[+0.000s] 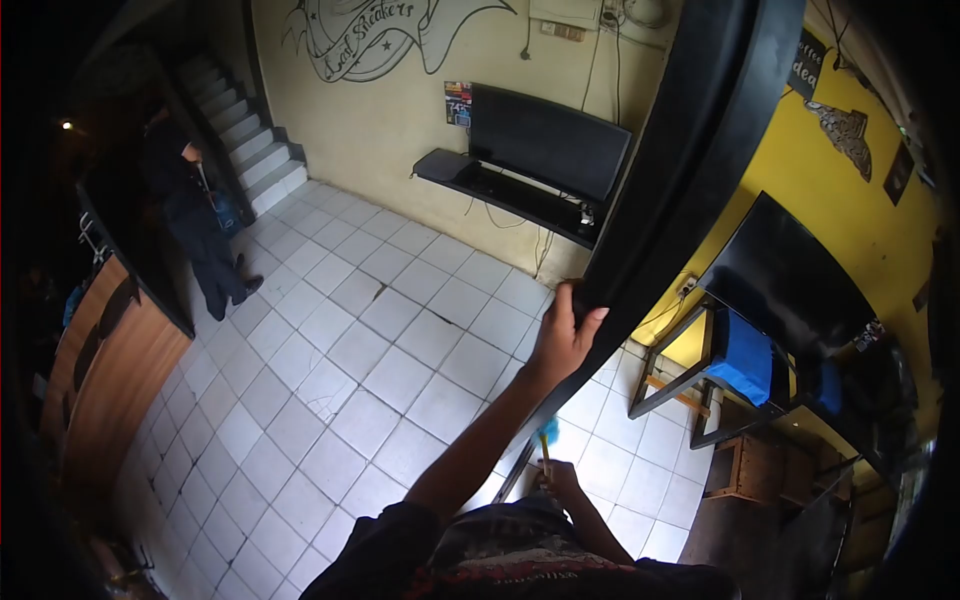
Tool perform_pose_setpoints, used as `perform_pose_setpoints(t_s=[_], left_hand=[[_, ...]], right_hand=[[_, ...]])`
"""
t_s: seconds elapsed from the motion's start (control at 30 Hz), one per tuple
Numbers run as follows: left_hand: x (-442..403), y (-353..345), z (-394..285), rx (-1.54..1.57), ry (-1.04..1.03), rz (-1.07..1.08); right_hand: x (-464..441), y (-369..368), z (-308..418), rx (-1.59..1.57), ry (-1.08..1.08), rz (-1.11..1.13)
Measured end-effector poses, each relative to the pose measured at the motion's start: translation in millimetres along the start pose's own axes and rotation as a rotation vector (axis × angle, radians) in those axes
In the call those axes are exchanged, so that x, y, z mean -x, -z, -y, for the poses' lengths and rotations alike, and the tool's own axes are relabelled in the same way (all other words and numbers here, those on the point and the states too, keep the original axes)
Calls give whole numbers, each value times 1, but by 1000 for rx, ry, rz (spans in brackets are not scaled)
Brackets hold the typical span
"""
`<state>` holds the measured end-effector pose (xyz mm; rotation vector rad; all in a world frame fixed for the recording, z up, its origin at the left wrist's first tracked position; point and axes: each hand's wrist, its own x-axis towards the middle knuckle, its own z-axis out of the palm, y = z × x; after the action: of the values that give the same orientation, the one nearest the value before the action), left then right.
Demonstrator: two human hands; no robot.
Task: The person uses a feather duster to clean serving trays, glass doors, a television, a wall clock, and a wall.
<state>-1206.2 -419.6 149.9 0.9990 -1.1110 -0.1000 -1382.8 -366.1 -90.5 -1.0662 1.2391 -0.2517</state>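
My left hand (568, 345) is wrapped round the edge of a tall black post or door frame (665, 180), with its thumb and a finger showing. Lower down, my right hand (560, 480) is closed on the yellow handle of a small brush or duster with a blue head (547, 432). The blue head is near the lower part of the black frame; whether it touches the frame is unclear.
A person (195, 210) in dark clothes stands at the left by the stairs (250, 150), near a wooden counter (125, 360). A wall-mounted screen (545, 140) hangs above a black shelf (500, 190). Right: another screen (790, 270), a blue-seated chair (742, 360) and a wooden box (742, 468).
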Motion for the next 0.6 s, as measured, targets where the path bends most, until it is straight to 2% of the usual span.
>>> perform_pose_setpoints(t_s=[0.07, 0.1, 0.17, 0.2, 0.23, 0.37, 0.5, 0.57, 0.6], left_hand=[[0, -3, -1, 66, -26, 3], [1, -4, 0, 80, -24, 0], [2, -6, 2, 40, 1, 17], [0, -7, 3, 27, -14, 21], [0, -9, 5, 11, -33, -1], [-1, -5, 2, -26, -18, 55], [-1, -2, 3, 4, -50, 101], [-3, -4, 2, -22, -71, 74], [-3, -4, 1, -37, -116, 45]], right_hand=[[17, 13, -9, -445, -303, 176], [23, 17, -11, -402, -174, 204], [36, 19, 3, -193, 39, 89], [49, 19, 10, -269, 364, 149], [55, 15, 24, -276, 524, 87], [66, -18, 82, -173, 700, -209], [7, -21, 26, -43, 625, -281], [-3, -14, -3, 143, 358, -333], [-2, -7, -14, 36, 206, -220]])
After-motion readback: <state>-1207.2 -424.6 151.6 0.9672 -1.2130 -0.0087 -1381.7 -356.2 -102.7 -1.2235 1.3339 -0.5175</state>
